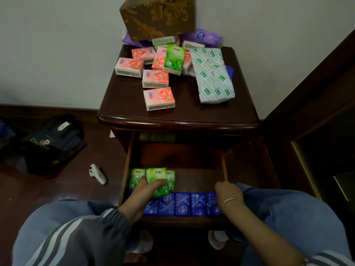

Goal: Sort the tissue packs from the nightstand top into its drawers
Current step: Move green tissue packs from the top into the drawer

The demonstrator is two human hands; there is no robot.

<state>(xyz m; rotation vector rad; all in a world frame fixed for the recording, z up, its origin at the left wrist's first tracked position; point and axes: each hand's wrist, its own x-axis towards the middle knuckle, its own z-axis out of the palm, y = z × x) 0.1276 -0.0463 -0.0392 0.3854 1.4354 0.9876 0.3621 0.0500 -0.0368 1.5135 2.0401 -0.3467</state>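
Head view: the left hand (147, 186) gripped a green tissue pack (158, 181) inside the open drawer (223, 169).
It stood by two other green packs at the drawer's left, behind a row of blue packs (182, 204). The right hand (227, 191) rested on the rightmost blue pack; its grip could not be told. Pink packs (159, 98) and another green one lay on the nightstand top (123, 100).

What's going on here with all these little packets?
A person is sorting tissue packs into an open nightstand drawer. The left hand holds a green pack beside other green ones, behind a row of blue packs. The right hand rests at that row's right end. Pink packs, another green pack and a white wrapped bundle wait on top.
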